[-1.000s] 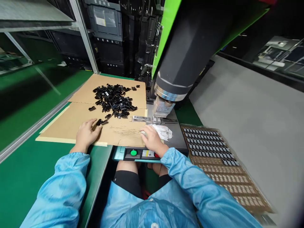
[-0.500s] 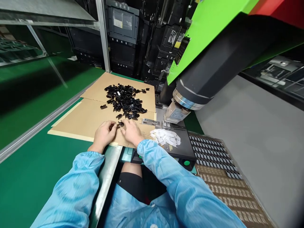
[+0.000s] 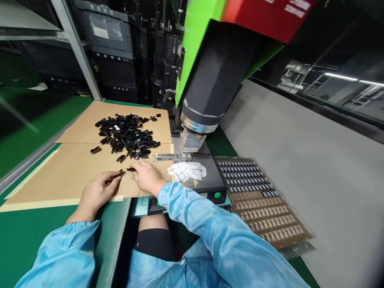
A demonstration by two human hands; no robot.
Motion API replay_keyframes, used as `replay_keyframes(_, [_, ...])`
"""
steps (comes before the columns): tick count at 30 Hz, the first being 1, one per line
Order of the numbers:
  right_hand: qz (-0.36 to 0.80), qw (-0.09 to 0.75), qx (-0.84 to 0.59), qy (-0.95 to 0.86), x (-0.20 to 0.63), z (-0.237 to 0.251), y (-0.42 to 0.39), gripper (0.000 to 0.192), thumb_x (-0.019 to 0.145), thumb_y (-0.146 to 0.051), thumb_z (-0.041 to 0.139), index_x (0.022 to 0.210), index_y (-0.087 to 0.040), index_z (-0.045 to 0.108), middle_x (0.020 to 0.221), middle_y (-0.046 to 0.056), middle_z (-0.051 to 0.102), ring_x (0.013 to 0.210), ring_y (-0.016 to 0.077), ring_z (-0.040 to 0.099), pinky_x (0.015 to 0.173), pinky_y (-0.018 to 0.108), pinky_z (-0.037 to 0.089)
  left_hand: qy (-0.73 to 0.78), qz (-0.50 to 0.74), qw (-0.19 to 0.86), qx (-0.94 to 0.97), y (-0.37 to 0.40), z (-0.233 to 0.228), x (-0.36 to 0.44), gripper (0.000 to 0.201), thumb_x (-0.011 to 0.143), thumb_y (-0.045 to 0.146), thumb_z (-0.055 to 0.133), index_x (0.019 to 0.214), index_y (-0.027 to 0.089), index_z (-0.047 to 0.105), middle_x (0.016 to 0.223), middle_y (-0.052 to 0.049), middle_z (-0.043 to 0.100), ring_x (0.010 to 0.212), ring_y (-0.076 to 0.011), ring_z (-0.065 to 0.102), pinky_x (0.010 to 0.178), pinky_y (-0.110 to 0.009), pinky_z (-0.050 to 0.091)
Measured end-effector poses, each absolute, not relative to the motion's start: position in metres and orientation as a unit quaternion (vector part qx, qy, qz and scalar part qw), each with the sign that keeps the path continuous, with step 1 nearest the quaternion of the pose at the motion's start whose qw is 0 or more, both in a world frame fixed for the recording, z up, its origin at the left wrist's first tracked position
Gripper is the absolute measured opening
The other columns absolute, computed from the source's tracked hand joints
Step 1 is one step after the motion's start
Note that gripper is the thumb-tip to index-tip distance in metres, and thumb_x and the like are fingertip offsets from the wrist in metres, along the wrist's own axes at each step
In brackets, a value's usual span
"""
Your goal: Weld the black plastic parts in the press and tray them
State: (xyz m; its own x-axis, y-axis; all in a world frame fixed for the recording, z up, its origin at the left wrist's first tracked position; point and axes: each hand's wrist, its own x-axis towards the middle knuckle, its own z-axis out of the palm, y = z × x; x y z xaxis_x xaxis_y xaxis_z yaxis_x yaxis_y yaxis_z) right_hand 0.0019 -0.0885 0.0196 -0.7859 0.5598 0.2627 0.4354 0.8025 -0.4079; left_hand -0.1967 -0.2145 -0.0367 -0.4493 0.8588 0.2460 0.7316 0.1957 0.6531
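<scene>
My left hand [image 3: 97,193] rests on the brown cardboard sheet [image 3: 69,168] and pinches a small black plastic part [image 3: 117,174] between its fingertips. My right hand [image 3: 147,176] lies close beside it, fingers curled on another small black part [image 3: 131,169]. A heap of the same black parts [image 3: 126,135] lies farther back on the cardboard. Both arms wear light blue sleeves.
A big grey press head [image 3: 207,88] with a green and red housing hangs over a metal fixture [image 3: 192,155]. Several white slips [image 3: 187,170] lie on the dark machine base. A brown tray [image 3: 261,196] of small parts lies to the right. Black crates are stacked behind.
My right hand left the white slips and came over to the cardboard beside my left hand. Both hands now pinch black parts. The camera view swung about.
</scene>
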Motion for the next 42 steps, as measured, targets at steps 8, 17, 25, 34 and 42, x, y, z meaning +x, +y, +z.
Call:
replay_keyframes(8, [0.217,0.358,-0.355,-0.836,0.200,0.022,-0.037,0.029,0.100,-0.014,0.065,0.125,-0.024,0.076,0.120,0.007,0.076,0.112,0.0245,0.070,0.103,0.039,0.057,0.699,0.436,0.117,0.554,-0.170,-0.011,-0.101,0.045,0.097,0.066,0.064,0.120,0.032,0.081,0.126,-0.004,0.077,0.103,-0.0289,0.074,0.095,-0.048,0.064])
replay_keyframes(17, [0.064,0.275,-0.425,-0.860,0.210,0.010,0.023,0.028,0.109,-0.027,0.056,0.131,-0.023,0.073,0.123,0.011,0.072,0.116,0.0284,0.061,0.106,0.042,0.049,0.676,0.333,-0.012,0.657,-0.030,0.002,0.022,0.035,0.105,0.048,0.059,0.120,0.025,0.081,0.114,-0.012,0.077,0.107,-0.0324,0.069,0.098,-0.048,0.054])
replay_keyframes(25, [-0.006,0.201,-0.433,-0.879,0.202,0.013,0.023,0.026,0.108,-0.027,0.053,0.129,-0.022,0.068,0.121,0.016,0.066,0.117,0.0342,0.052,0.100,0.050,0.045,0.672,0.247,-0.047,0.697,-0.027,-0.005,0.027,0.043,0.107,0.049,0.055,0.135,0.023,0.073,0.123,-0.015,0.070,0.111,-0.0358,0.065,0.099,-0.050,0.052])
replay_keyframes(34, [0.132,0.333,-0.390,-0.848,0.283,0.012,-0.007,0.052,0.100,-0.022,0.064,0.152,-0.023,0.059,0.144,0.012,0.063,0.134,0.0299,0.054,0.119,0.049,0.047,0.650,0.335,0.063,0.679,-0.081,-0.003,-0.011,0.069,0.102,0.063,0.059,0.156,0.020,0.055,0.141,-0.016,0.062,0.135,-0.0360,0.059,0.118,-0.054,0.049])
replay_keyframes(42, [0.160,0.224,-0.379,-0.884,0.404,-0.029,-0.052,0.083,0.090,-0.023,0.077,0.166,-0.029,0.044,0.165,0.010,0.051,0.157,0.0341,0.039,0.129,0.060,0.035,0.645,0.189,0.072,0.736,-0.193,-0.049,-0.067,0.094,0.091,0.068,0.070,0.169,0.027,0.038,0.170,-0.016,0.040,0.157,-0.0431,0.039,0.128,-0.063,0.037])
